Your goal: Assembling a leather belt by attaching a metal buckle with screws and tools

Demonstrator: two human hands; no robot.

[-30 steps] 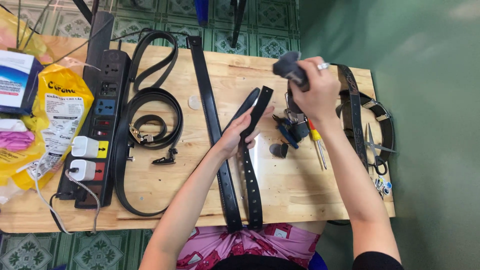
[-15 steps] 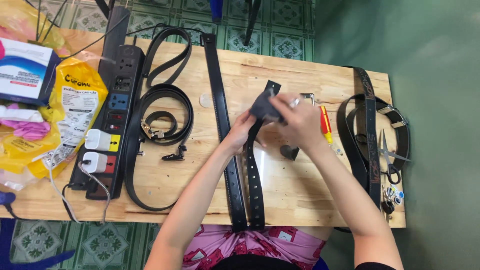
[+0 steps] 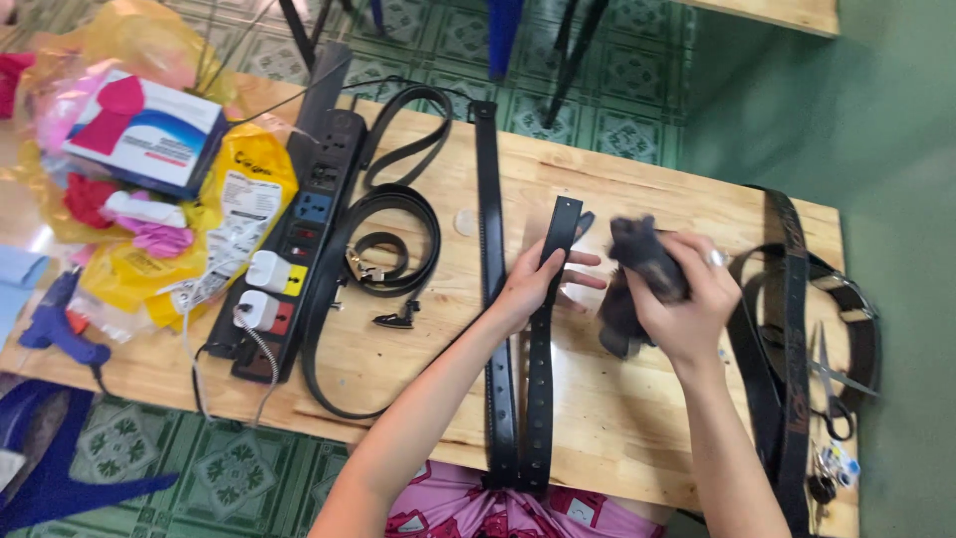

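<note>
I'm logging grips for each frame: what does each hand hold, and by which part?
The right hand grips a dark cloth, bunched around its middle. The left hand presses down a black belt near its tip.

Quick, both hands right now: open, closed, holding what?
Left hand: open, fingers spread, pressing the black belt to the table.
Right hand: closed around a dark cloth.

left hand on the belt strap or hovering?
Touching. In the head view the left hand presses its palm and thumb flat on the black belt strap, with no gap visible; its fingers spread past the strap's right edge.
</note>
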